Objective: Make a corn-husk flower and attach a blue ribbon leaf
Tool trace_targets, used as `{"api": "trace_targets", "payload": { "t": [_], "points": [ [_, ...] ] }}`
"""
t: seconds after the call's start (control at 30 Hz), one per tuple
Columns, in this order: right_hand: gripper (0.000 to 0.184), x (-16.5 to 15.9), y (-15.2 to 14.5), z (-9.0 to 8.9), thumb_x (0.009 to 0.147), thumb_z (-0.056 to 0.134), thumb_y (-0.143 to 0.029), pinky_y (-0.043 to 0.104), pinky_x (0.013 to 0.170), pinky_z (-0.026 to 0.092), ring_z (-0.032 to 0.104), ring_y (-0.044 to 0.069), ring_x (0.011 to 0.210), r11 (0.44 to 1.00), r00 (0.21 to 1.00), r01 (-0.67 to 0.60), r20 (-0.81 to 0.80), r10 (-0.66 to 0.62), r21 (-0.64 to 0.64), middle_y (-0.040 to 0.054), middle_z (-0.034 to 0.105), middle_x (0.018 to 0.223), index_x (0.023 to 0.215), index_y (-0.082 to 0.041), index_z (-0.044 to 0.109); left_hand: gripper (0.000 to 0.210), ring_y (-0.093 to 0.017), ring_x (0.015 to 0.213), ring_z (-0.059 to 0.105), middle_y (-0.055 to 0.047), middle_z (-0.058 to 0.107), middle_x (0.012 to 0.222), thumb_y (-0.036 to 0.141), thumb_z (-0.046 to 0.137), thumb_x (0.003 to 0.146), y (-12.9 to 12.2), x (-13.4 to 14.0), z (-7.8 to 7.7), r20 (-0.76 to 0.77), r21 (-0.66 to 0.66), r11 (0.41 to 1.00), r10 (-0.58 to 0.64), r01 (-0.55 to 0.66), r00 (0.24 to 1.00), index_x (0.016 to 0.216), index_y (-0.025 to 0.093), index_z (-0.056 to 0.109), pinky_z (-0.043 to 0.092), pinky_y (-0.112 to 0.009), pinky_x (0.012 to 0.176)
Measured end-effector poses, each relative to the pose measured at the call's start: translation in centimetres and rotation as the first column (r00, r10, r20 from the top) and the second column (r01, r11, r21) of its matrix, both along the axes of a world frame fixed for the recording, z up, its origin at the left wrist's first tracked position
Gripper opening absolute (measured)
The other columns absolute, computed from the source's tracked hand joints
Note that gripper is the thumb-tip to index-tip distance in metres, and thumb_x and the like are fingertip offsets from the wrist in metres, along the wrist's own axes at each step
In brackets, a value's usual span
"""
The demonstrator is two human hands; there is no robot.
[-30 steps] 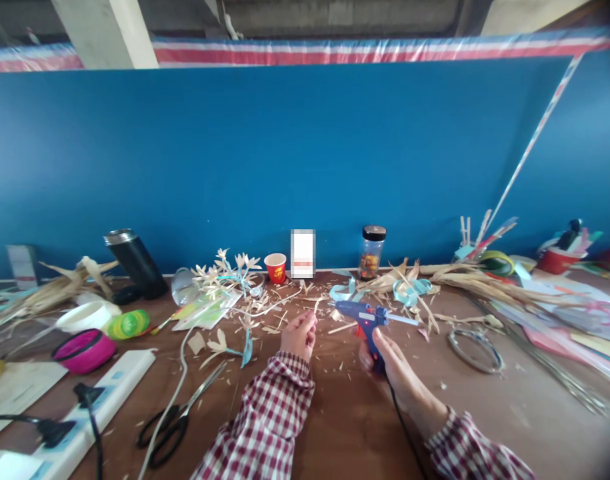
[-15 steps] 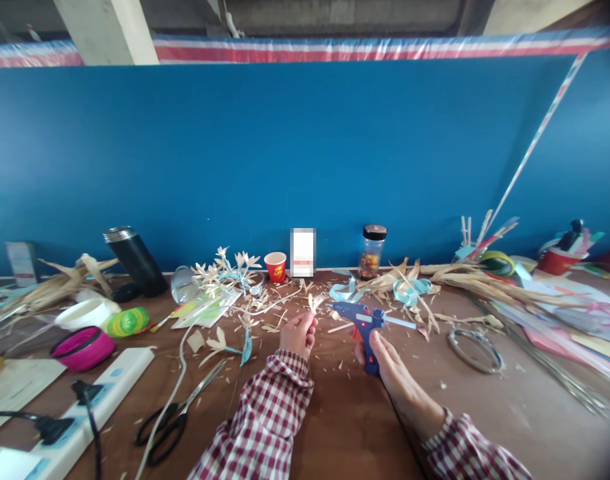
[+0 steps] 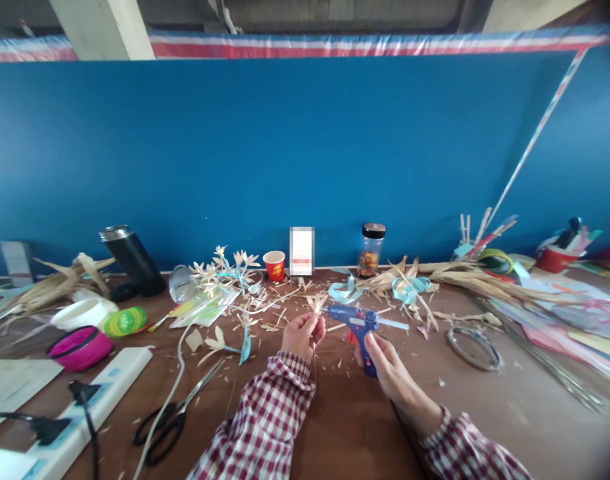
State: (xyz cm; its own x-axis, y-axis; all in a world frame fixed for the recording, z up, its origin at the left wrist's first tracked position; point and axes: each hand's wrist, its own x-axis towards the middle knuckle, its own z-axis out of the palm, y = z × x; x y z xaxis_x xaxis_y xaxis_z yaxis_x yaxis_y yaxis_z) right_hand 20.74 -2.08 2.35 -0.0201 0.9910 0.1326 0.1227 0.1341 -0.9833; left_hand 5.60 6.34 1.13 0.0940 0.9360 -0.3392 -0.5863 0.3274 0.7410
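Between the fingertips of my left hand (image 3: 303, 335) is a small pale husk flower (image 3: 317, 304), petals pointing up, with a thin stem hanging below the hand. My right hand (image 3: 387, 363) is wrapped round the handle of a blue hot glue gun (image 3: 357, 319). The gun's nozzle points left and is at the flower; whether it touches cannot be made out. A clear glue stick (image 3: 393, 324) sticks out of the gun's back. Left of my hands, a loose husk flower with a blue-wrapped stem (image 3: 217, 341) lies on the table, near black-handled scissors (image 3: 167, 420).
A bunch of finished husk flowers (image 3: 225, 270) stands behind, beside a red paper cup (image 3: 274, 265). A lidded jar (image 3: 371, 250), blue ribbon (image 3: 345, 291) and husk scraps lie further back. A power strip (image 3: 92, 407) is at left, a wire coil (image 3: 475, 347) at right.
The glue gun has moved slightly left and its nozzle is closer to the flower. My left hand has shifted a little to the right with the flower.
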Motion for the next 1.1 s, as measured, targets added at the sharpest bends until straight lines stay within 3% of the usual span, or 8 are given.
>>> {"api": "trace_targets", "payload": {
  "t": [0.1, 0.33, 0.53, 0.77, 1.1],
  "points": [
    [0.046, 0.0, 0.0, -0.2, 0.087, 0.033, -0.052, 0.025, 0.051, 0.032, 0.037, 0.012, 0.053, 1.000, 1.000, -0.008, 0.005, 0.008, 0.023, -0.0005, 0.046, 0.060, 0.096, -0.015, 0.058, 0.018, -0.007, 0.050, 0.057, -0.003, 0.062, 0.060, 0.005, 0.051, 0.079, -0.1, 0.0, 0.2, -0.018, -0.022, 1.000, -0.015, 0.015, 1.000, 0.066, 0.014, 0.059, 0.049, -0.016, 0.049],
    [0.044, -0.1, -0.1, -0.3, 0.088, 0.034, -0.051, 0.024, 0.051, 0.034, 0.039, 0.012, 0.055, 1.000, 1.000, 0.011, 0.023, -0.011, 0.025, -0.0005, 0.047, 0.061, 0.096, -0.015, 0.059, 0.018, -0.008, 0.052, 0.058, -0.002, 0.059, 0.056, 0.005, 0.053, 0.078, -0.2, 0.1, 0.1, -0.032, -0.032, 0.999, 0.017, -0.018, 0.999, 0.063, 0.015, 0.057, 0.050, -0.017, 0.052],
    [0.047, -0.2, -0.3, 0.2, 0.086, 0.035, -0.053, 0.024, 0.050, 0.037, 0.041, 0.012, 0.054, 0.999, 0.999, 0.031, 0.034, -0.031, 0.024, 0.0001, 0.048, 0.059, 0.096, -0.014, 0.060, 0.017, -0.005, 0.045, 0.052, 0.000, 0.057, 0.054, 0.010, 0.055, 0.078, -0.1, 0.1, -0.4, -0.073, 0.029, 0.999, -0.022, 0.025, 0.997, 0.061, 0.015, 0.057, 0.045, -0.015, 0.046],
    [0.048, -0.3, -0.4, 0.4, 0.084, 0.038, -0.056, 0.024, 0.048, 0.038, 0.042, 0.012, 0.054, 0.996, 0.996, 0.084, 0.028, -0.083, -0.019, 0.0011, 0.049, 0.061, 0.089, -0.015, 0.062, 0.014, -0.004, 0.040, 0.046, 0.002, 0.057, 0.054, 0.022, 0.068, 0.066, 0.1, -0.1, -0.9, -0.162, 0.083, 0.996, -0.004, 0.017, 0.987, 0.064, 0.013, 0.058, 0.037, -0.015, 0.039],
    [0.043, 0.1, -0.1, -0.6, 0.083, 0.040, -0.054, 0.025, 0.047, 0.037, 0.040, 0.013, 0.053, 0.992, 0.992, 0.119, 0.039, -0.117, -0.048, 0.0013, 0.049, 0.063, 0.088, -0.017, 0.061, 0.010, -0.004, 0.043, 0.049, 0.001, 0.056, 0.053, 0.017, 0.068, 0.066, -0.4, 0.2, 0.1, -0.142, 0.005, 1.000, 0.016, -0.016, 0.990, 0.065, 0.012, 0.058, 0.043, -0.015, 0.044]
  ]
}}
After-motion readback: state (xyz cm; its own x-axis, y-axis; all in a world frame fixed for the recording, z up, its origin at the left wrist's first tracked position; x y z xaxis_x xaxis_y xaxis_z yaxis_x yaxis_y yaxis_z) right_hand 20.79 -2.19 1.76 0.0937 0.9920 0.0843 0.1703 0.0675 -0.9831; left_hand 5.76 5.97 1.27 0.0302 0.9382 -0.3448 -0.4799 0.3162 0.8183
